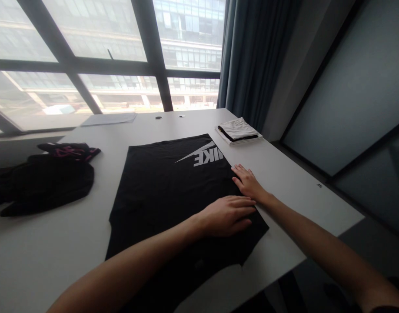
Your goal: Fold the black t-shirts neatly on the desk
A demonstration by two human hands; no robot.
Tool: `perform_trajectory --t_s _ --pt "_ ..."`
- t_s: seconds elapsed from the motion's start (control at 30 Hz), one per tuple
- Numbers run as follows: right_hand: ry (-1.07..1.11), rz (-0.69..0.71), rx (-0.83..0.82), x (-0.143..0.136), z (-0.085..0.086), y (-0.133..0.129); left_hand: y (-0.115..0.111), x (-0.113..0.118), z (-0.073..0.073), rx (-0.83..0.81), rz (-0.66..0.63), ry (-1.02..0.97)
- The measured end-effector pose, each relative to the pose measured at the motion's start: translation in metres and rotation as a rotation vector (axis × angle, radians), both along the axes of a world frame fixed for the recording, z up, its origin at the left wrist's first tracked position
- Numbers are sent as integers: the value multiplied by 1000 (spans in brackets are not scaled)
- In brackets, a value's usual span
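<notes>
Black Nike T-shirt (167, 191) lies spread flat on the white counter (284, 174), mostly smooth, no fold made yet as far as I can judge. My left hand (227, 215) presses flat, fingers extended, on its right edge; my right hand (248, 181), open too, rests just beyond, gripping nothing.

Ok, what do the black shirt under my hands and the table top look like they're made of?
Black shirt: looks like soft matte knit fabric, probably cotton or a blend; it lies limp and flat with faint creases under the left hand and right hand, and carries a white print. Table: smooth white hard surface with a dull sheen, likely laminate; cannot tell for sure.
</notes>
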State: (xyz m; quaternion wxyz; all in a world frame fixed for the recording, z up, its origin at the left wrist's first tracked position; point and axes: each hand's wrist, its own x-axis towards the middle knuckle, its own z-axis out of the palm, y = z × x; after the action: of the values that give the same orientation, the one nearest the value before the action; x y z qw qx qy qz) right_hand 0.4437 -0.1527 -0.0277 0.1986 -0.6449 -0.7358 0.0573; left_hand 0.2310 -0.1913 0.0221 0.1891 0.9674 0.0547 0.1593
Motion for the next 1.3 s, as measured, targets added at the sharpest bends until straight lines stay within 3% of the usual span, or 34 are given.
perform_trajectory --t_s 0.07,0.17,0.3,0.5,0.6,0.73,0.83,0.93,1.0,1.1,1.2,1.3 --pt "-13 5 -27 1 -1 0 -15 1 -3 -29 -160 72" --pt "-31 -3 -62 1 -2 0 -27 1 -13 -66 -245 148" --pt "-1 -17 -56 1 -1 2 -28 1 -20 -79 -256 183" --pt "46 -7 4 0 3 -1 -27 0 -16 -116 -255 150" --pt "60 19 86 -2 6 -4 -27 0 0 -147 -263 132" --pt "95 43 217 -5 11 -10 -12 -14 42 -128 -222 53" --pt "106 110 242 -13 16 -17 13 -50 72 -99 18 51" --pt "106 212 212 -25 17 -26 35 -108 84 -79 376 94" --pt "80 269 172 -33 13 -31 40 -151 81 -50 585 100" --pt "15 297 127 -41 1 -34 28 -203 60 1 888 99" --pt "-55 272 109 -45 -14 -33 6 -230 26 12 999 195" --pt "-109 256 89 -47 -23 -31 -6 -238 -11 59 1022 308"
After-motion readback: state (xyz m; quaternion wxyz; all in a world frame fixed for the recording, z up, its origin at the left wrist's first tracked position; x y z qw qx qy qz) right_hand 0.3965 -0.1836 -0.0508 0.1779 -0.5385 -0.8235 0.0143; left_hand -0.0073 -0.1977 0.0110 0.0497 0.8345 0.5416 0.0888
